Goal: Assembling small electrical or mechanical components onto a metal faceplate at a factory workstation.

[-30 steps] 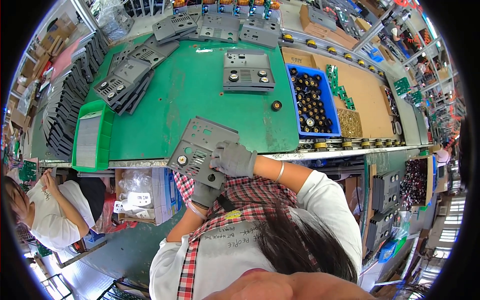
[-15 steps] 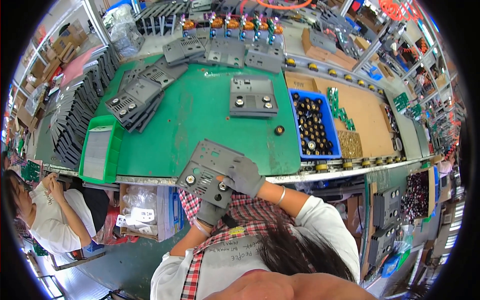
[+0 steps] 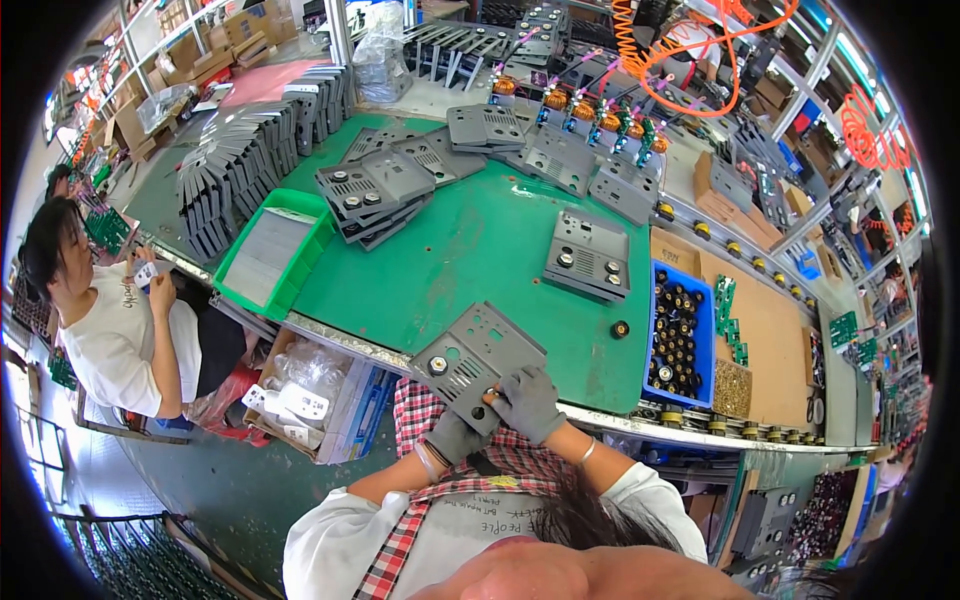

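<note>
**Two gloved hands on one grey panel**

Both hands close on a single grey panel (image 3: 478,362) at the near edge of the bench (image 3: 470,260). The left hand (image 3: 455,436), in a grey glove, grips the panel's near corner from below, while the right hand (image 3: 528,403) pinches a small knob-like part at the panel's near-right edge, fingers curled shut around it. The panel hangs partly over the bench's near edge, tilted up toward the person, its perforated face upward. Its long axis appears to run from near left to far right, skewed to the bench edge.

To do this well, I judge the left hand should keep the panel steady and level so the right can seat the small part squarely, without twisting the sheet.

Further out, a loose black knob (image 3: 620,328) lies toward the near-right corner, beside a blue bin (image 3: 651,330) of similar parts. A green tray (image 3: 232,268) sits at the left edge, and stacked finished panels (image 3: 588,256) lie mid-bench.
</note>
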`<state>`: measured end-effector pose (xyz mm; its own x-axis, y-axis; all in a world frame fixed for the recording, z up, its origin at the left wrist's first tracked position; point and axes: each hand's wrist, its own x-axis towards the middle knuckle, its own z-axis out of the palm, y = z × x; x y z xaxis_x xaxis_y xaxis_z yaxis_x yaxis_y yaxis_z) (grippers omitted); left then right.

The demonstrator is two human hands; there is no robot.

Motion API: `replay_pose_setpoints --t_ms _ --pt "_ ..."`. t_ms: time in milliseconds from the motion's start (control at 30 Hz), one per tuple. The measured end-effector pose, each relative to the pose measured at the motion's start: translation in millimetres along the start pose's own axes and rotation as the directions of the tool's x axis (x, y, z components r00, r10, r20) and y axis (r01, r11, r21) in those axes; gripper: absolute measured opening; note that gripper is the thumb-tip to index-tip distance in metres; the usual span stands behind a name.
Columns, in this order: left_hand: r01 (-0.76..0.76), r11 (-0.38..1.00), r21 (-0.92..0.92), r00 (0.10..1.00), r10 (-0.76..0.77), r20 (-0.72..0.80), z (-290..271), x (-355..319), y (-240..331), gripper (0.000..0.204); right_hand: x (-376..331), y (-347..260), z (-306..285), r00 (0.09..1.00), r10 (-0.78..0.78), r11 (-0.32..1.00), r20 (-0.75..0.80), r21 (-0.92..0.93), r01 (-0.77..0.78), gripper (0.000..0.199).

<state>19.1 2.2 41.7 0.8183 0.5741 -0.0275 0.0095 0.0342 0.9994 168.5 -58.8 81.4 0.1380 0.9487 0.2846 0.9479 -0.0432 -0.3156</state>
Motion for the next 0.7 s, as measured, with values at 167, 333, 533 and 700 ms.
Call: replay_pose_setpoints --t_ms 167,333,533,700 --pt "0.21 0.356 -0.911 0.957 -0.268 0.116 -3 1 0 0.04 18 19 -26 0.976 -0.048 0.997 -0.211 0.041 0.058 0.026" --pt "0.351 0.479 -0.804 0.93 -0.08 0.359 -20 0 9 0.046 16 110 -55 0.827 0.214 0.907 -0.52 -0.209 -0.366 0.042" --pt "0.297 0.574 -0.764 0.945 -0.289 0.15 -10 9 27 0.03 -4 163 -27 0.862 0.484 0.832 -0.149 -0.227 -0.506 0.052" --pt "0.256 0.511 -0.821 0.956 -0.259 0.137 -7 25 18 0.034 -17 148 -26 0.782 0.401 0.81 -0.476 -0.215 -0.546 0.055"
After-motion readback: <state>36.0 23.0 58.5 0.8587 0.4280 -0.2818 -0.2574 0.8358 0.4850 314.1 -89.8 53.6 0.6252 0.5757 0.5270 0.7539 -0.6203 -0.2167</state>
